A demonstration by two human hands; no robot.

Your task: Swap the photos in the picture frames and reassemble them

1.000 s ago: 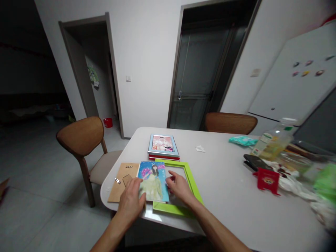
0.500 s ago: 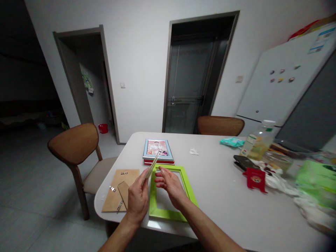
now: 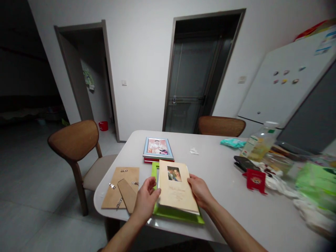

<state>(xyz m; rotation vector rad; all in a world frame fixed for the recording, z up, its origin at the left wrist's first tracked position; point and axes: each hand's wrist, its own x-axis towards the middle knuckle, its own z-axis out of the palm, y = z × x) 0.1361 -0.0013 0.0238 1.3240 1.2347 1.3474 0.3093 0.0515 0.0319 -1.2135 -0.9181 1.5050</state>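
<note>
A cream photo card [image 3: 176,190] with a small picture of two people and printed lettering is tilted above the green picture frame [image 3: 178,216]. My right hand [image 3: 201,190] grips the card's right edge, thumb on its face. At the left edge is my left hand [image 3: 147,197], fingers apart and slightly bent. Its thumb tip is at the card's border; whether it touches is unclear. Most of the frame is hidden under the card. Left of it lies a brown frame backing board [image 3: 111,199] with metal clips and a stand leg [image 3: 127,194].
Behind the green frame, a blue-edged framed photo [image 3: 158,147] rests on a red one [image 3: 159,160]. A crumpled tissue [image 3: 194,151] lies to their right. On the right are a bottle [image 3: 258,140], a dark phone-like object [image 3: 245,162], a red packet [image 3: 256,180] and a green bag [image 3: 317,185].
The card, edge-on in my left hand before, now faces me. My right hand has moved right and taken its right edge, while my left hand has loosened.
</note>
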